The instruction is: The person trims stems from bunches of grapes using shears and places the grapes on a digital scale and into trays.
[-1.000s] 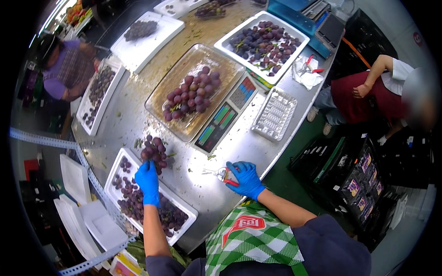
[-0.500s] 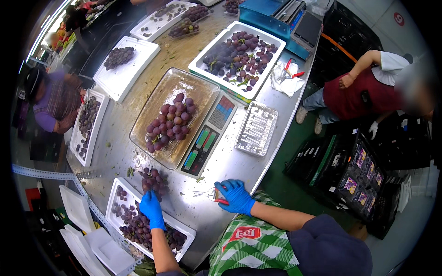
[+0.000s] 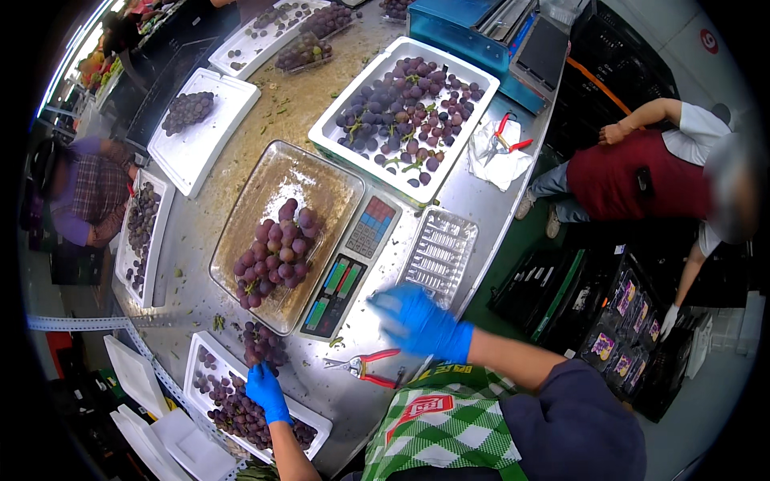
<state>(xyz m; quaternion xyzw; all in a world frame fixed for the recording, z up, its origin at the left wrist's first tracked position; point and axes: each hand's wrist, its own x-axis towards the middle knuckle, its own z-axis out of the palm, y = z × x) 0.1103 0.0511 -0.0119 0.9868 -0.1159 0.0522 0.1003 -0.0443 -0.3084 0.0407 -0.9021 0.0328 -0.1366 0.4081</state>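
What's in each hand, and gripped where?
Left hand: a grape bunch, held at its near end; the fingers hide any stem there. Right hand: blurred, nothing visibly held; the pruners lie on the table.

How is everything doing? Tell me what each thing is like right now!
Left hand: closed on the small grape bunch.
Right hand: blurred; can't tell whether it holds anything.
Clippers: lying on the table, handles apart.
Big grape bunch: resting on the scale.
Scale: loaded with that bunch.
Near white box: partly filled with grapes.
Clear tray: no grapes in it.
Far clippers: handles apart, on white paper or cloth.
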